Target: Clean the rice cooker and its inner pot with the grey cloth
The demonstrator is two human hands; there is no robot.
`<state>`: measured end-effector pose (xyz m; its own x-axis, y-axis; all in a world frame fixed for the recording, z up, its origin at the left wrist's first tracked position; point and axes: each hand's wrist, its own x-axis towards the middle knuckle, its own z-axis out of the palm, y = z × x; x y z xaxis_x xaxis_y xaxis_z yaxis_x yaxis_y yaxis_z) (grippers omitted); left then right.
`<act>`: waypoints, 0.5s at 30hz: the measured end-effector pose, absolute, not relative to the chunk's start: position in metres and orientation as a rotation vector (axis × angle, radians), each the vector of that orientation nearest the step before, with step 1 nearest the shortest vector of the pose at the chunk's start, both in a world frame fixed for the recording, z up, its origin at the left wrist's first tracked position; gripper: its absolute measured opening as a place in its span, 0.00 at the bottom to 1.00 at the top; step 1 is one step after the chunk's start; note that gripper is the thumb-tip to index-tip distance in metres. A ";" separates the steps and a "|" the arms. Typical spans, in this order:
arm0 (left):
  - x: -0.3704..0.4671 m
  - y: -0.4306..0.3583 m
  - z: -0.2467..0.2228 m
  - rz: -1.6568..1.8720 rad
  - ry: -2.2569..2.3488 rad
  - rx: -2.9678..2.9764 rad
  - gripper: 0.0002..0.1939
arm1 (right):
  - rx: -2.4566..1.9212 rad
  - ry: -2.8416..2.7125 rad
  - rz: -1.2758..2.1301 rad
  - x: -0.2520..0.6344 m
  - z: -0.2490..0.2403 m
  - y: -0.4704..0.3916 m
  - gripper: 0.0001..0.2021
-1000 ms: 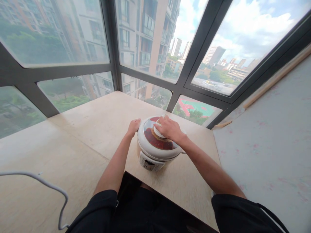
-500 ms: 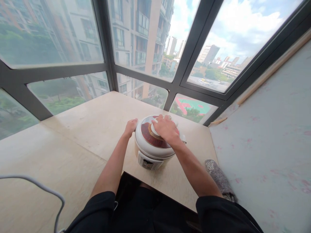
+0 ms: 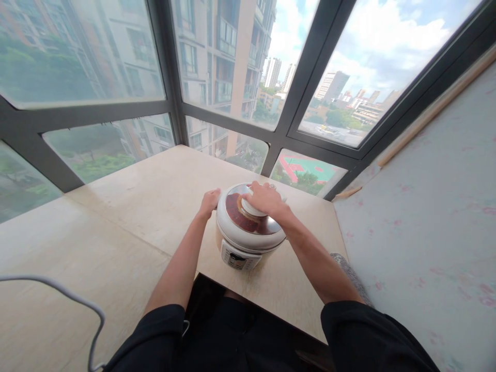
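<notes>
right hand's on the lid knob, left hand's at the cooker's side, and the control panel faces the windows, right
Not quite: in the head view, the control panel faces the person, away from the windows. The right hand is on the lid knob and the left hand at the cooker's side.

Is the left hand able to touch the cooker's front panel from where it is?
Probably yes. The left hand is at the side of the cooker, and nothing covers the front panel. But it seems to grip the cooker's side, so it would likely have to let go first.
</notes>
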<state>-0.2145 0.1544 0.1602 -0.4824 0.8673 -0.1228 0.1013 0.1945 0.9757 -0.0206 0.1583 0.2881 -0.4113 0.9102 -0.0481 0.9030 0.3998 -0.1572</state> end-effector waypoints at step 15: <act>-0.216 0.153 0.161 1.377 1.704 0.873 0.18 | -1.559 -2.234 1.016 0.028 0.345 0.237 0.21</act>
<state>-0.2159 0.1529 0.1612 -0.4743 0.8691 -0.1406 0.0448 0.1834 0.9820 0.0281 0.2371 0.3454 -0.4053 0.8940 -0.1911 0.7317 0.1918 -0.6541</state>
